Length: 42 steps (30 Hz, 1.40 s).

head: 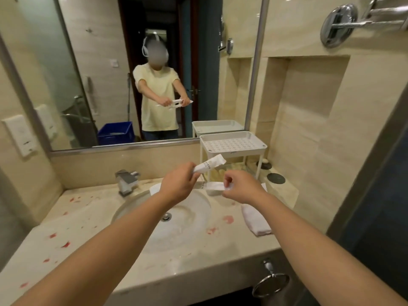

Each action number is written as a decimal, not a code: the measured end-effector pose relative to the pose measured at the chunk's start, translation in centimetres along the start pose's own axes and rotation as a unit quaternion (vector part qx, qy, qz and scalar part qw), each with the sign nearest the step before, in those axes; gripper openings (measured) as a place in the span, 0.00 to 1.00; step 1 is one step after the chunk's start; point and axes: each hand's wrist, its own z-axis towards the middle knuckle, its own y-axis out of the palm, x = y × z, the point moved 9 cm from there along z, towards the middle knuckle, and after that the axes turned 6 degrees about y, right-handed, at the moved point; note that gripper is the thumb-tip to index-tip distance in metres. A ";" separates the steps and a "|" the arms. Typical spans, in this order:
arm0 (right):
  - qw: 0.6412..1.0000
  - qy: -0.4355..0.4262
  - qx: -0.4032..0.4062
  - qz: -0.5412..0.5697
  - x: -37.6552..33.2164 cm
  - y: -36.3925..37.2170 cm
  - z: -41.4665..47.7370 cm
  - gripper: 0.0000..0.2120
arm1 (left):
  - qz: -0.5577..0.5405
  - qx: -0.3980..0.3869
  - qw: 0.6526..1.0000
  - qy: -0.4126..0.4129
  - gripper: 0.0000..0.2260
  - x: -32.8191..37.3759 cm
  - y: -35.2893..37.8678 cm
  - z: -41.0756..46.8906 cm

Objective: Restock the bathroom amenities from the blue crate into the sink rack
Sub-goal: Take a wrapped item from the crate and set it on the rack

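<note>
White rack (233, 143), 1; left hand (178, 184) grips 1 upper packet (209, 165), right hand (240, 188) pinches 1 lower packet (215, 186).

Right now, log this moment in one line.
left hand: holds tube packet | right hand: pinches flat packet | stage: neither yet in rack

Your table (92, 217) is pale marble, with an oval basin (187, 230) sunk into its middle and a chrome tap (127, 181) standing just behind the basin's left rim. Red flecks (65, 245) are scattered over the left side, and you'll see a few more to the right of the basin. At the back right stands the white rack (242, 150); something pale yellow (217, 173) sits beneath it, too blurred to name. Beside the rack's legs lie two dark round discs (276, 178). A folded white towel (256, 219) lies near the front right edge.
</note>
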 end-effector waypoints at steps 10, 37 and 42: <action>0.999 0.033 0.028 0.008 4.8 -3.7 9.9 0.08 | -0.018 0.001 0.999 0.032 0.12 0.3 4.1 10.9; 0.987 -0.024 -0.150 -0.049 15.4 -0.4 33.2 0.09 | -0.001 0.001 0.995 -0.100 0.09 -4.4 14.4 30.7; 0.984 -0.006 -0.171 -0.046 16.2 0.5 33.2 0.11 | -0.003 0.002 0.995 -0.104 0.09 -4.8 15.0 30.8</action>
